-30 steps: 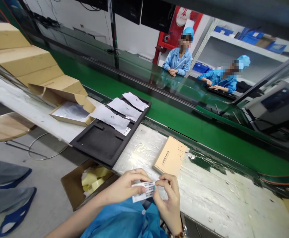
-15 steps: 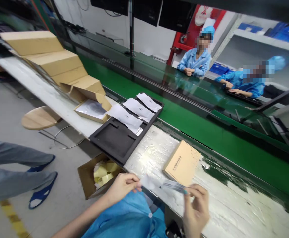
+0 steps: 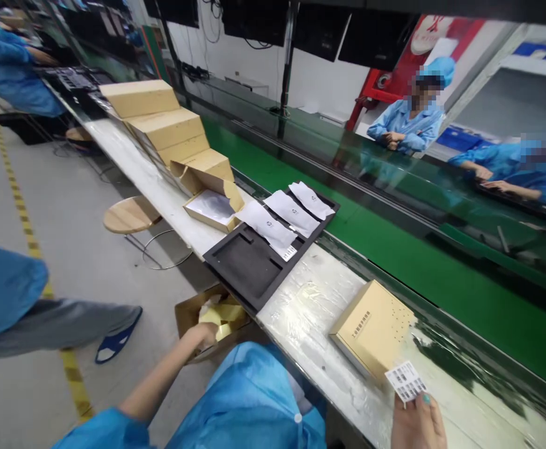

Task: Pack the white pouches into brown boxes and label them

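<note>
Pinched in my right hand (image 3: 420,421) is a small white label (image 3: 406,381) printed with rows of barcodes, held upright beside the near right corner of a closed tan cardboard box (image 3: 370,327). My left hand (image 3: 204,337) reaches down over an open carton (image 3: 187,319) below the bench edge. Inside that carton lie crumpled yellow paper scraps (image 3: 226,315). The left fingers are blurred and partly hidden, so I cannot make out whether they hold anything.
Left of the tan box, a black foam tray (image 3: 249,268) carries several white pouches (image 3: 291,212). Beyond it are an open box (image 3: 211,209) and stacked boxes (image 3: 170,128). A green conveyor (image 3: 361,246) runs behind. Co-workers sit across it; another person walks by a stool (image 3: 132,213).
My left hand has moved left and down to the scrap carton. My right hand has moved right with the label, now turned printed side toward me. The view has swung left.
</note>
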Tool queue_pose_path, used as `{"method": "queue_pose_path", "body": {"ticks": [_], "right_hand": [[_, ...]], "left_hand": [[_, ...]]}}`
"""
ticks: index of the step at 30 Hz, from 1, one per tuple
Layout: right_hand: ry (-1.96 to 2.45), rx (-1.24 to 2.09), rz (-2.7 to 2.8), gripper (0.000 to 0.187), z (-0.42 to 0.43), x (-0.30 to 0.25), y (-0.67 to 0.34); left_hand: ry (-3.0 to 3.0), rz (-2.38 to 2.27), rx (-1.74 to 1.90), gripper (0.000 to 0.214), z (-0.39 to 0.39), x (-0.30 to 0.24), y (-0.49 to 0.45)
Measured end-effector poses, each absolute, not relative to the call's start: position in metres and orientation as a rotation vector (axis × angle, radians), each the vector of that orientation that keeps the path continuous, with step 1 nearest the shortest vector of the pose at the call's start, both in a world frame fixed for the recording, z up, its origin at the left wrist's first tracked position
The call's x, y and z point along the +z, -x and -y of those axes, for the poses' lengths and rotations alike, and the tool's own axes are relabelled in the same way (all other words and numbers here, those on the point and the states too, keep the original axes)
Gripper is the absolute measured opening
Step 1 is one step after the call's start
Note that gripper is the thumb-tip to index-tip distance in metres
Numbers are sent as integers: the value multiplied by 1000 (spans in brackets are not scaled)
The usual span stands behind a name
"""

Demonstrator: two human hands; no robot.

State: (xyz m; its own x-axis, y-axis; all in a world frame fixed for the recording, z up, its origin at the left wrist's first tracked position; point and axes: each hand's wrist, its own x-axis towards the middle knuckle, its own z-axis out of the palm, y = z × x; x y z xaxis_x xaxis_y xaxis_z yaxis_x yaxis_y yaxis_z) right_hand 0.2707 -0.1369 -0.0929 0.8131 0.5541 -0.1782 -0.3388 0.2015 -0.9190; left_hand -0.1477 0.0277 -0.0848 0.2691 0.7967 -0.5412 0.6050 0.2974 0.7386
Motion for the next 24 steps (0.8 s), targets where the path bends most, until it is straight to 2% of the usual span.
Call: {"method": "queue_pose_path", "body": {"ticks": [3, 5, 6, 8, 10, 11, 16, 20, 24], "right_hand": [[1189, 727, 293, 22, 132, -89, -260], [1187, 763, 310, 32, 124, -87, -253], [1165, 785, 302, 37, 119, -86, -250], [1075, 857, 267, 45, 109, -84, -246], [964, 925, 222, 47, 101, -83, -244], [912, 947, 198, 44, 99, -82, -245], [727, 1004, 102, 19, 108, -73, -252], [690, 996, -46, 14, 125, -52, -245], [721, 985, -149, 11, 140, -25, -236]], "left_hand": [[-1533, -984, 101, 25, -6, -73, 91], [-1737, -774, 318, 25, 7, -67, 43], [-1848, -722, 483, 37, 10, -66, 18], [-1999, -697, 711, 75, 9, -72, -30], [-2042, -680, 683, 112, 0, -84, -69], [-2050, -661, 645, 119, -6, -91, -82], [-2253, -589, 635, 96, -17, -113, -90], [-2491, -433, 837, 82, -12, -103, -73], [-2521, -404, 1092, 65, -6, -70, -73]]}}
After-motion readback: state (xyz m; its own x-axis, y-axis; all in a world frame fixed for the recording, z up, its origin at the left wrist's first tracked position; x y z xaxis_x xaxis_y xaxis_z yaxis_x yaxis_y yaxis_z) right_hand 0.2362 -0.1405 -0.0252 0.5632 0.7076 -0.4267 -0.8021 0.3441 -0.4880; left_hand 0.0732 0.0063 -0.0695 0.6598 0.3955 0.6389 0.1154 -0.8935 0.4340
